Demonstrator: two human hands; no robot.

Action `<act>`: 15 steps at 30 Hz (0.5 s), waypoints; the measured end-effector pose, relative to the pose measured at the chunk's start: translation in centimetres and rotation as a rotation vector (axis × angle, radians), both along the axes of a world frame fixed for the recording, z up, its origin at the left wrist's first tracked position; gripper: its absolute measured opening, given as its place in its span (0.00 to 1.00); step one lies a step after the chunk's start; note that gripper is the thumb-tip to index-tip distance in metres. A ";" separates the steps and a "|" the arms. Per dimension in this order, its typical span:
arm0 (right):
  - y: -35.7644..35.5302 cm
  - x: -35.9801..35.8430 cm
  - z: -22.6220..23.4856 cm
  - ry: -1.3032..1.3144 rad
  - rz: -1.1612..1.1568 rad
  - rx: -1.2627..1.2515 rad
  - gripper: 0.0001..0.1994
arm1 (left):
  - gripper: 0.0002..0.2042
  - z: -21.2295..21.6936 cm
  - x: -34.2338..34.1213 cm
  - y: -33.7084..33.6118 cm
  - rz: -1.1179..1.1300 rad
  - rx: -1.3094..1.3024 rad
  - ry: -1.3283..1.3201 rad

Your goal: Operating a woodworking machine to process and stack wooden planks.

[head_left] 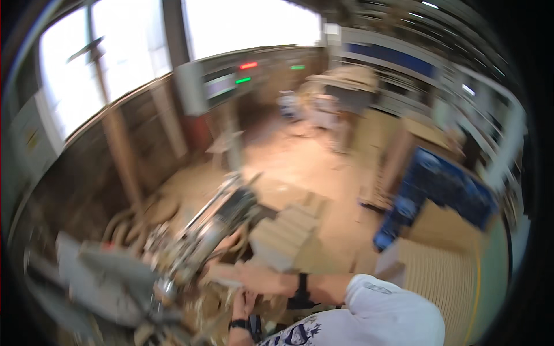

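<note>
The view is smeared by motion. My right hand (252, 278) reaches in from the right, its fingers closed around a pale flat piece (224, 274) that looks like wood, beside a metal machine (202, 239). Just below it is my left hand (244, 302), close to the right wrist; its fingers are too blurred to read. Behind my hands, a stack of pale wooden pieces (283, 237) stands close to the machine. Wide grey metal plates (101, 279) rise at the left side of the machine.
Ribbed rows of stacked pale boards (435, 282) stand at my right, near blue sheeting (435, 181). A grey control box (193, 89) is mounted by the windows. Further off are a board stack (346, 78) and a large white and blue machine (392, 60). Curved hoses (121, 228) lie at left.
</note>
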State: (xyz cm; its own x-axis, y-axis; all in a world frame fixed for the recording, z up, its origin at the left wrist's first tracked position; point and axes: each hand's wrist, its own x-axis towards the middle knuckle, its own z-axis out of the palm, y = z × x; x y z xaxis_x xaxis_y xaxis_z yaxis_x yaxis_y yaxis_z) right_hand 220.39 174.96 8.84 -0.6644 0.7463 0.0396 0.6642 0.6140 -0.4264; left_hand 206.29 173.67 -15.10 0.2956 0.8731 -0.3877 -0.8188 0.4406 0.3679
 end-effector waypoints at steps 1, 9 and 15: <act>0.5 -0.1 0.2 -0.061 -0.031 0.042 0.28 | 0.11 2.7 0.1 -0.1 -0.019 0.078 0.038; 2.1 -10.0 18.4 -0.029 0.288 0.489 0.36 | 0.17 22.4 -8.3 -0.7 0.437 0.383 0.255; 1.3 -21.7 28.7 0.279 0.592 0.690 0.26 | 0.25 34.2 -18.3 -1.9 0.824 0.517 0.516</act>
State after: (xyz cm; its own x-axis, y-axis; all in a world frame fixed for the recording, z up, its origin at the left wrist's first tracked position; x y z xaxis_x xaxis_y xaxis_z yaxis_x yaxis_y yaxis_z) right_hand 198.73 176.27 37.50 -0.8269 0.0444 0.5606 0.0939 0.9938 0.0599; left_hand 187.97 171.80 19.14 -0.5447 0.8207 0.1726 -0.4858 -0.4765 0.7327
